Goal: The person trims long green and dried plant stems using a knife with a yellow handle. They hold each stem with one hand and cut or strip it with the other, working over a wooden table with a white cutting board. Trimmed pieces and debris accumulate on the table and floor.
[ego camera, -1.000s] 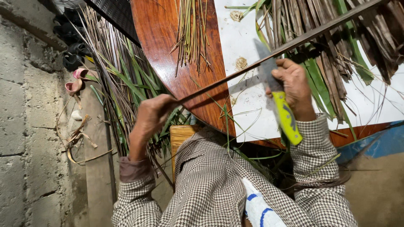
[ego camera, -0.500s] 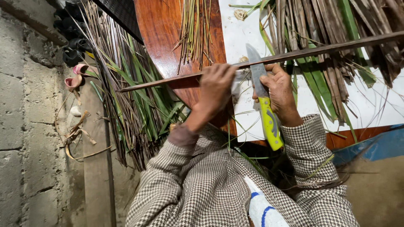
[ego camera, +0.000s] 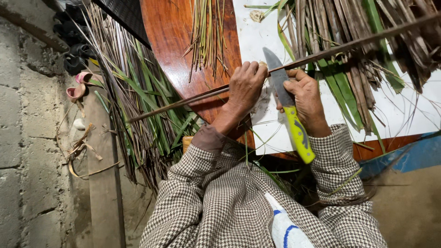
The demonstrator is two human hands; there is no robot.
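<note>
Left hand (ego camera: 245, 87) clenched around a long palm-leaf midrib (ego camera: 321, 53), steadying it across the white-covered counter (ego camera: 404, 112), while right-hand (ego camera: 305, 98) fingers grasp the yellow-handled knife (ego camera: 289, 112), blade laid against the midrib beside the 2 hands, apparently for scraping.

Long stalk (ego camera: 349, 44) cut off at the right frame edge, its middle covered by the left hand (ego camera: 245, 87), knife (ego camera: 287, 108) handle top hidden in the right hand (ego camera: 307, 98), leaf pile (ego camera: 367, 36) cropped at top, dark objects (ego camera: 76, 50) upper left indistinct.
</note>
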